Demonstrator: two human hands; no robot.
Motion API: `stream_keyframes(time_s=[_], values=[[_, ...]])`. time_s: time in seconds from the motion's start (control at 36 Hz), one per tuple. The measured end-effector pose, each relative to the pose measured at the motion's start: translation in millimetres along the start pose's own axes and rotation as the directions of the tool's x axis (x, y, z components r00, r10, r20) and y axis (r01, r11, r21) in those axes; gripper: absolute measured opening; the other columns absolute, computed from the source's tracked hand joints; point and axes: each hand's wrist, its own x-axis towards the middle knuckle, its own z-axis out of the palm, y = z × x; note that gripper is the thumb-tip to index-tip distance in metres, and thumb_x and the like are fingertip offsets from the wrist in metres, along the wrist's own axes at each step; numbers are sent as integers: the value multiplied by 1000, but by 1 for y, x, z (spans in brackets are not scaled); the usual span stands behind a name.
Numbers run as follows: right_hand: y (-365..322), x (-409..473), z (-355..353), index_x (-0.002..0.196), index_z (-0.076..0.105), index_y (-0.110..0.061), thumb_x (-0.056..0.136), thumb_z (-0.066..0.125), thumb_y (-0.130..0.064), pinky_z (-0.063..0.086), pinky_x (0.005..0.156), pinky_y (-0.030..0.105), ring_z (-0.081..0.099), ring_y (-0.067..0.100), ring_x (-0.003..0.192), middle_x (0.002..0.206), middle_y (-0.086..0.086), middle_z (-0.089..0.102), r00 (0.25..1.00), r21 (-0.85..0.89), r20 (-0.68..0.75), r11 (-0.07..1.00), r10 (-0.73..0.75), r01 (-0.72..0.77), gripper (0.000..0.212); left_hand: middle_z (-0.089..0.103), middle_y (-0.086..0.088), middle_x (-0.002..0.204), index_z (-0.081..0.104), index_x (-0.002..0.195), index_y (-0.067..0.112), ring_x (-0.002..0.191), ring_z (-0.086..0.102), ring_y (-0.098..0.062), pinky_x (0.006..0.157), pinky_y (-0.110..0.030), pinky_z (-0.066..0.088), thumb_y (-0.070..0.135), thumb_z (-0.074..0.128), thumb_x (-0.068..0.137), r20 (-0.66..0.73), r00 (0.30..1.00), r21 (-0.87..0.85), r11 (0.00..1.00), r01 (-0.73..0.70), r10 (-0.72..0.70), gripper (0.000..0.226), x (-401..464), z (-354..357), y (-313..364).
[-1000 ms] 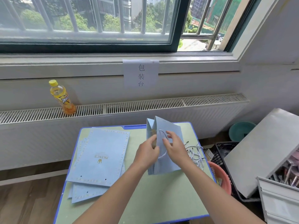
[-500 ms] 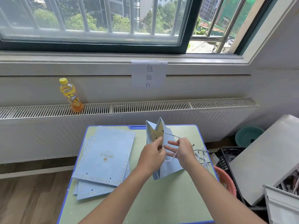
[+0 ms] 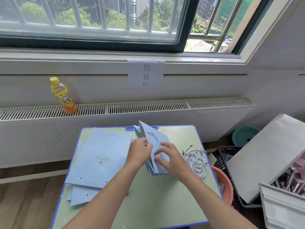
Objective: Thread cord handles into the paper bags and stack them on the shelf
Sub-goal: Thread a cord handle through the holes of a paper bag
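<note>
The left hand [image 3: 139, 152] pinches the top edge of the blue paper bag [image 3: 156, 141] on the bench [image 3: 156, 204]. The right hand [image 3: 171, 160] rests on the bag with its fingers [image 3: 159, 152] loosely spread beside the cord handle [image 3: 155, 138].

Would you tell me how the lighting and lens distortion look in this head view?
Head view: even daylight from the window, soft shadows on the table; wide-angle bending curves the radiator grille and sill; the bag and both hands, left and right, are sharp.

Bare forearms — no sleeves, rings, watch.
</note>
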Motion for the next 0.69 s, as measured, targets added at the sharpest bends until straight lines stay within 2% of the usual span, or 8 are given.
stream_keyframes(time_s=[0.08, 0.19, 0.25, 0.33, 0.44, 0.56, 0.64, 0.69], values=[[5, 0, -2, 90, 69, -18, 89, 70, -21, 21, 93, -3, 36, -23, 113, 124, -6, 47, 1000, -22, -19, 1000, 13, -13, 3, 25, 4, 52, 26, 58, 15, 51, 22, -15, 48, -25, 18, 4, 46, 84, -2, 1000, -4, 1000, -4, 4, 35, 1, -1, 1], [5, 2, -5, 89, 66, -13, 91, 66, -17, 26, 90, 0, 47, 0, 112, 116, -7, 50, 998, -90, -67, 996, 23, -29, 5, 26, 0, 55, 26, 61, 15, 54, 22, -17, 51, -30, 18, 3, 45, 82, -13, 1000, 13, 1000, -6, 6, 31, 3, -5, 0], [8, 0, -8, 87, 62, -14, 92, 64, -14, 30, 89, 5, 49, 5, 109, 111, -5, 51, 991, -108, -125, 992, 55, -69, 5, 26, -1, 56, 27, 62, 14, 56, 22, -18, 53, -31, 18, 3, 46, 82, -23, 1000, 8, 1000, 3, -3, 30, 5, -8, -2], [10, -1, -9, 88, 65, -12, 91, 63, -13, 34, 91, 15, 49, 7, 111, 110, -4, 51, 987, -136, -125, 983, 105, -122, 4, 25, 1, 54, 26, 61, 14, 57, 22, -19, 55, -31, 17, 4, 46, 83, -36, 999, 3, 1000, -4, 4, 32, 6, -11, -2], [-6, 5, -10, 101, 69, -13, 94, 60, -17, 31, 86, 5, 49, 1, 105, 110, -7, 54, 984, -70, -145, 991, 106, -117, 12, 29, 3, 52, 29, 60, 14, 54, 26, -17, 53, -31, 21, 9, 48, 88, -54, 998, 47, 998, -28, 31, 34, 7, -12, 2], [-33, 14, -14, 113, 65, -17, 93, 62, -32, 41, 81, 9, 59, 2, 98, 108, -10, 63, 989, 64, -27, 988, 142, -140, 24, 38, 0, 56, 36, 63, 10, 56, 33, -17, 54, -31, 27, 11, 44, 92, -29, 998, 44, 998, -51, 52, 30, 8, -10, 9], [-43, 16, -17, 111, 64, -20, 88, 68, -35, 50, 82, 18, 65, 5, 93, 104, -8, 67, 984, 92, -47, 982, 169, -165, 28, 57, -6, 68, 53, 75, 2, 66, 50, -24, 60, -36, 40, 8, 38, 93, -2, 993, 60, 991, -119, 119, 24, 7, -10, 17], [-48, 17, -24, 108, 64, -21, 88, 66, -28, 53, 81, 25, 66, 4, 86, 99, -7, 68, 979, 96, -69, 978, 194, -187, 21, 67, -5, 83, 63, 92, 4, 78, 58, -25, 72, -39, 47, 6, 38, 94, 11, 984, 68, 982, -176, 176, 24, 5, -12, 22]])
